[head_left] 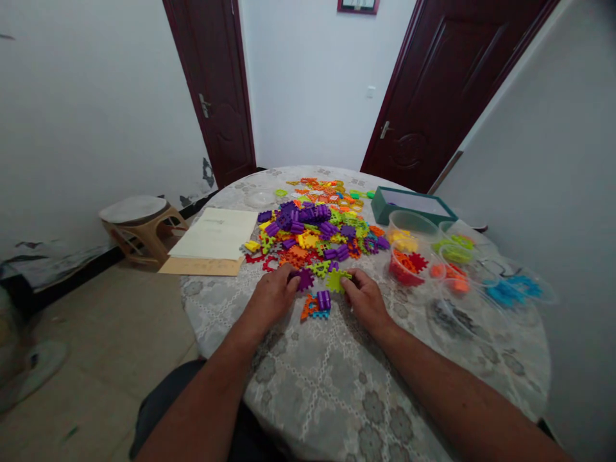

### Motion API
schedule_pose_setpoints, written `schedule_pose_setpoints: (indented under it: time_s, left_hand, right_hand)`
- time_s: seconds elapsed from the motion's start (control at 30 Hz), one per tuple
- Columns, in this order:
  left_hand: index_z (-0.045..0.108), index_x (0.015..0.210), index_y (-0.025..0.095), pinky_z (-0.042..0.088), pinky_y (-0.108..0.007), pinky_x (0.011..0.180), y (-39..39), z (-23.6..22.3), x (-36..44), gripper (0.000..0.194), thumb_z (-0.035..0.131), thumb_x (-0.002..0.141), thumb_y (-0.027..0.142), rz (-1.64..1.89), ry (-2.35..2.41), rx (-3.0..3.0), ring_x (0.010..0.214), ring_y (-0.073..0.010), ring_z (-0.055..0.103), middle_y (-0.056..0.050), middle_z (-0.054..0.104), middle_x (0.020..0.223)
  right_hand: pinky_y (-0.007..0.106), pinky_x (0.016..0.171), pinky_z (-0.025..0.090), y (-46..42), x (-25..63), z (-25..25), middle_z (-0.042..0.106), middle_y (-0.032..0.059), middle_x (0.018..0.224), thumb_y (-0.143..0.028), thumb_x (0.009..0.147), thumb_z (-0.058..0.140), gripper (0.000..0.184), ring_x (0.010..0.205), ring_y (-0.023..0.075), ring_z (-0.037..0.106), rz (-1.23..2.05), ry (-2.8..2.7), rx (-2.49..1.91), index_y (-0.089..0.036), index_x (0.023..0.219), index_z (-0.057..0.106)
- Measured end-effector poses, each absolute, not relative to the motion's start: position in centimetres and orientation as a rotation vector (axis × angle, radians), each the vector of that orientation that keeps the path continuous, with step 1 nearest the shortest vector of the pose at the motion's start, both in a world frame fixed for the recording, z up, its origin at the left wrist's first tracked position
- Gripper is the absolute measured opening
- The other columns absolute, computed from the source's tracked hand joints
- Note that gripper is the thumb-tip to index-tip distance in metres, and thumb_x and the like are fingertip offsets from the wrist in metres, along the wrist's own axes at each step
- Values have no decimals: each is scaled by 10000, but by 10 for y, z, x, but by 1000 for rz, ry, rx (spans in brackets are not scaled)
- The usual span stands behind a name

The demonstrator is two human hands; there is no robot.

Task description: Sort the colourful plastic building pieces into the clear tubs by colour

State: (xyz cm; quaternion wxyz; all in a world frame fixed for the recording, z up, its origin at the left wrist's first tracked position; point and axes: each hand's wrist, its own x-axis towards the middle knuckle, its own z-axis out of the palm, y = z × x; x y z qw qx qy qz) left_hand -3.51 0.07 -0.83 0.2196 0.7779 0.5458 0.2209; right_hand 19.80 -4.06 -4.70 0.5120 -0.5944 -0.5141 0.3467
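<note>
My left hand (275,292) is closed on a purple toothed building piece (305,280), pinched at its left edge. A lime-green toothed building piece (335,280) is gripped between the thumb and fingers of my right hand (366,296). The two pieces face each other with a narrow gap between them. Just nearer to me lies a small group with an orange piece (308,308), a purple ribbed piece (324,299) and a blue piece (319,314). Beyond my hands rises a mixed heap of purple, green, yellow, orange and red pieces (308,224).
On the right stand clear plastic tubs with red and orange (407,273), blue (514,290) and dark grey pieces (453,316). A green box (380,206) sits behind them. Paper sheets (212,234) lie left on the patterned tablecloth (312,378). A stool (139,224) stands beyond.
</note>
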Motion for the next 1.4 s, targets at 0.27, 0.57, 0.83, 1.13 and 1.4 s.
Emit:
schedule_pose_setpoints:
  time_s: [0.27, 0.57, 0.83, 1.13, 1.4]
  left_hand:
    - [677, 1038, 213, 484, -355, 856, 15, -17, -41, 275, 443, 1002, 353, 677, 1497, 2352, 999, -268, 663, -94, 717, 1041]
    - [653, 1174, 275, 487, -333, 740, 13, -7, -42, 299, 442, 1010, 411, 583, 1651, 2281, 846, -264, 730, -61, 785, 990]
    - [719, 1186, 260, 521, -349, 866, 6, -1, -40, 381, 468, 899, 263, 730, 1495, 2133, 997, -255, 734, -52, 797, 1112]
    - [690, 1083, 234, 503, -335, 838, 7, -7, -36, 238, 532, 907, 259, 767, 1403, 1996, 911, -217, 704, -40, 781, 994]
    - [657, 1241, 235, 505, -361, 862, 6, -11, -36, 335, 563, 919, 230, 765, 1426, 1972, 974, -241, 710, -72, 782, 1069]
  right_hand:
    - [280, 727, 462, -39, 197, -39, 721, 8, 827, -360, 902, 650, 239, 762, 171, 624, 810, -1370, -1364, -205, 993, 807]
    - [278, 693, 504, -64, 251, 31, 735, 13, 861, -192, 901, 598, 421, 714, 153, 645, 561, -1576, -1479, -248, 1293, 742]
    - [404, 1057, 490, -29, 432, 74, 722, 156, 1327, -189, 877, 526, 513, 1134, 268, 678, -235, -1450, -2017, -135, 1353, 710]
    - [408, 856, 494, 4, 524, 72, 736, 288, 1189, -143, 859, 620, 541, 1012, 346, 716, -211, -1258, -2592, -40, 1387, 671]
    - [368, 876, 519, -31, 365, 71, 766, 152, 1110, -268, 969, 563, 327, 932, 249, 712, -219, -1777, -1976, -154, 1212, 749]
